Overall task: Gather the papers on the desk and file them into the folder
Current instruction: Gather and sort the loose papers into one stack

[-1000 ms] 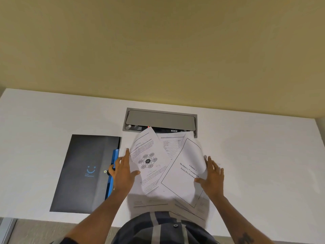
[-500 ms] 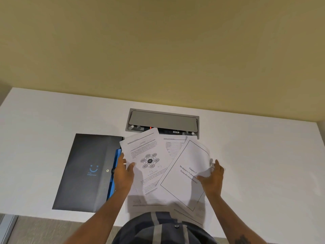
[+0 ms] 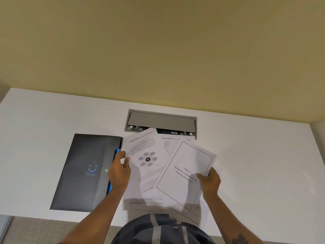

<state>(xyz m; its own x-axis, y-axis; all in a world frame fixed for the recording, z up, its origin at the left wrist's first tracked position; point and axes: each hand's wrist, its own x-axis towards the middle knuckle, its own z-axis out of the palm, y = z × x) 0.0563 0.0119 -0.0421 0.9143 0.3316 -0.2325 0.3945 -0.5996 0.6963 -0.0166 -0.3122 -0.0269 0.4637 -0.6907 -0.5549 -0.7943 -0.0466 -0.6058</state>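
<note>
At the lower left of the frame a dark grey folder point(image 3: 84, 171) lies flat on the white worktop point(image 3: 263, 164), a blue smile mark on its cover, a blue edge along its right side. Just right of it the left hand point(image 3: 119, 171) pinches the left edge of the papers point(image 3: 158, 173), thumb on top. The fanned white sheets fill the lower centre; at least four show, perhaps more beneath. One bears a wheel diagram, another a framed chapter title. The right hand point(image 3: 210, 184) clasps their right edge. Above them sits one grey cable hatch point(image 3: 161, 121).
</note>
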